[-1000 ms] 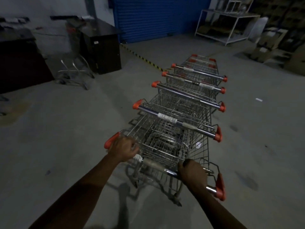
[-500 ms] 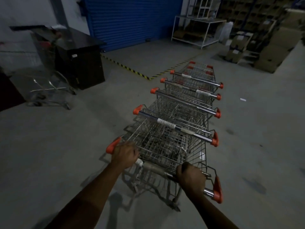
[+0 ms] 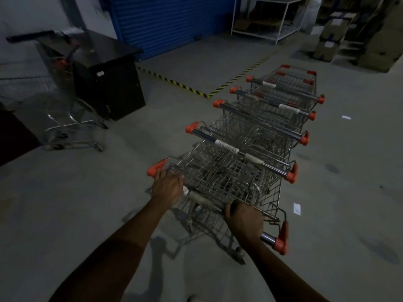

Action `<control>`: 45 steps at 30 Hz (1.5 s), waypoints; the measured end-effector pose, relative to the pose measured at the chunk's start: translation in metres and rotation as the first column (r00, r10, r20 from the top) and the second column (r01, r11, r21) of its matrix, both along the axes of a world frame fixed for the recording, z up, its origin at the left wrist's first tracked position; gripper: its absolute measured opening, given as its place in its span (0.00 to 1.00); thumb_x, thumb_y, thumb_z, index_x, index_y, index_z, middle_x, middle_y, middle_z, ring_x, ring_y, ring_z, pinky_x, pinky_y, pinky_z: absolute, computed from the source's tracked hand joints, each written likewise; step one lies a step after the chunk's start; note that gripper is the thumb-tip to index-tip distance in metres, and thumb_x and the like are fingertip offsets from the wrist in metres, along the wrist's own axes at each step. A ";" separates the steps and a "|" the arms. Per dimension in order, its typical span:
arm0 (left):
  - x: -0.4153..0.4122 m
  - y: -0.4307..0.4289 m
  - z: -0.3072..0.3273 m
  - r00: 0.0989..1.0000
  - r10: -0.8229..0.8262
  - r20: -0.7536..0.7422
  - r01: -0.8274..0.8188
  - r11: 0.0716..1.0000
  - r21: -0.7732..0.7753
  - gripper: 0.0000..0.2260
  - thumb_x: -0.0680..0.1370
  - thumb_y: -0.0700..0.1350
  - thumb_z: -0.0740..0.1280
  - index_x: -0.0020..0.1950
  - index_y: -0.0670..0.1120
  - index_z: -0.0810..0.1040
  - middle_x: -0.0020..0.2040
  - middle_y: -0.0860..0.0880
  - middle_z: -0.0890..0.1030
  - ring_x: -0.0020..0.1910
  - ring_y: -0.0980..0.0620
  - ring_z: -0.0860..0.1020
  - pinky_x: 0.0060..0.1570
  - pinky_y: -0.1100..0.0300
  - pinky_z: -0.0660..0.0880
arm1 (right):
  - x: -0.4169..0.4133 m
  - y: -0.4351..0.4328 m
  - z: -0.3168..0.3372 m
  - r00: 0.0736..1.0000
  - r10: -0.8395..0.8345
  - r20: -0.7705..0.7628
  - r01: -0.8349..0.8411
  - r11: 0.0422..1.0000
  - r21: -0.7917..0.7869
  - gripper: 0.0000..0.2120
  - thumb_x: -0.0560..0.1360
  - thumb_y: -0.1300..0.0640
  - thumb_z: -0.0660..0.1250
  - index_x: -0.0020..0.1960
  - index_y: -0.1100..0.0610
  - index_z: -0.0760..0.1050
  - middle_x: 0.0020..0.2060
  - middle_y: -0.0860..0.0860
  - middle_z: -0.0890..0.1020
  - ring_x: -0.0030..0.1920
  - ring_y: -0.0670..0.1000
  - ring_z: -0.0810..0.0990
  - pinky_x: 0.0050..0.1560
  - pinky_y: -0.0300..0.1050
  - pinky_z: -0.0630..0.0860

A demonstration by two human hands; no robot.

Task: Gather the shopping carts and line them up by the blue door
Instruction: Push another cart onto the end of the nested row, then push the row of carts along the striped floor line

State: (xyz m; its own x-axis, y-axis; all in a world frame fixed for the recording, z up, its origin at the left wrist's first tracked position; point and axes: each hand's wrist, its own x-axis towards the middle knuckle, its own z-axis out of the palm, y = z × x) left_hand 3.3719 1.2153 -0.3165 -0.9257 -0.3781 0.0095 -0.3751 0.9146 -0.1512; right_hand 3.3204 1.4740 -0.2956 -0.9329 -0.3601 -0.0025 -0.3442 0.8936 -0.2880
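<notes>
Shopping carts (image 3: 250, 149): several wire carts nested one into the next in a single row on the grey floor (image 3: 65, 203), orange caps on each handle end; the row's far end lies short of the blue door (image 3: 174, 22), outside the striped tape.
Rear handle (image 3: 202, 200): the bar of the cart farthest from the blue door, running slantwise, with both hands on it.
Left hand (image 3: 166, 188): knuckles up, wrapped over the bar at the end lying more toward the blue door, just inside the orange cap; fingers (image 3: 172, 174) curled round it.
Right hand (image 3: 243, 221): back of the hand up, closed round the bar near its other end, thumb tucked under; a short length of chrome shows beyond it.
Arms: both bare forearms reach forward, almost straight, wrists level with the bar.
Striped tape (image 3: 174, 82): yellow and black, marking a bay on the floor in front of the blue door.
Lone cart (image 3: 65, 118): apart from the row, blurred, beside a black cabinet (image 3: 104, 77) that stands close to the blue door's left edge.
White rack (image 3: 268, 18): just right of the blue door, cardboard boxes (image 3: 331, 40) beyond it.
</notes>
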 end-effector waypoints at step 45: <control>0.019 -0.848 0.027 0.930 0.331 -0.161 -0.222 0.854 0.471 0.40 0.71 0.65 0.44 0.72 0.44 0.73 0.75 0.43 0.69 0.74 0.44 0.67 0.71 0.54 0.67 | -0.173 -0.830 -0.059 0.895 0.444 -0.036 -0.441 0.871 -0.216 0.31 0.64 0.60 0.80 0.65 0.64 0.75 0.69 0.71 0.69 0.62 0.75 0.74 0.56 0.67 0.75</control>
State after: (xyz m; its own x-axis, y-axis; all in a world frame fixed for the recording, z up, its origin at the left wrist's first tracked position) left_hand 3.3907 0.3670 -0.2894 -0.7741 -0.6328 -0.0207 -0.5963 0.7177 0.3595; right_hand 3.1470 0.6438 -0.3542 -0.6761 -0.7287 0.1095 -0.6837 0.5650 -0.4619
